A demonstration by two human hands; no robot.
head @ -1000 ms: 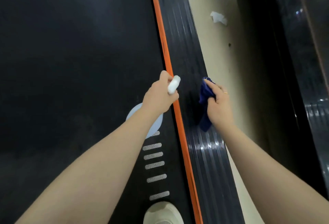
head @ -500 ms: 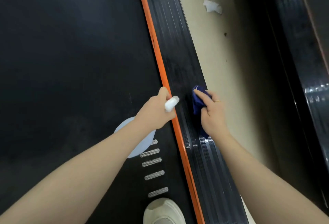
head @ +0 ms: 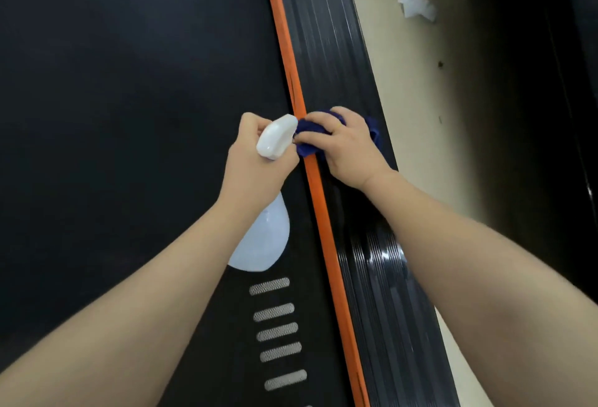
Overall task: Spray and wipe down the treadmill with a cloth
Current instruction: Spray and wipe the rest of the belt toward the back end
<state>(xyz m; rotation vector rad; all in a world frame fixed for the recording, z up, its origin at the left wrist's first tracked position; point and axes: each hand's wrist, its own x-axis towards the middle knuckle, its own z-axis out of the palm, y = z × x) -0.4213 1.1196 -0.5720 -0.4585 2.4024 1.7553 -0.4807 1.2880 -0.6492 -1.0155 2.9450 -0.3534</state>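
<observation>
Blue cloth [head: 310,134] bunched under my right hand [head: 348,144], pressed on the ribbed side rail [head: 333,50] beside the orange strip [head: 291,60]. Rail runs near-to-far; unwiped length lies farther. Left hand [head: 255,167] grips spray bottle [head: 275,141], just left.

Both forearms bare, no sleeves in view. Thin gold-coloured ring [head: 337,127] worn on a finger of the right hand [head: 348,147]. Left hand [head: 255,167] unadorned.
</observation>
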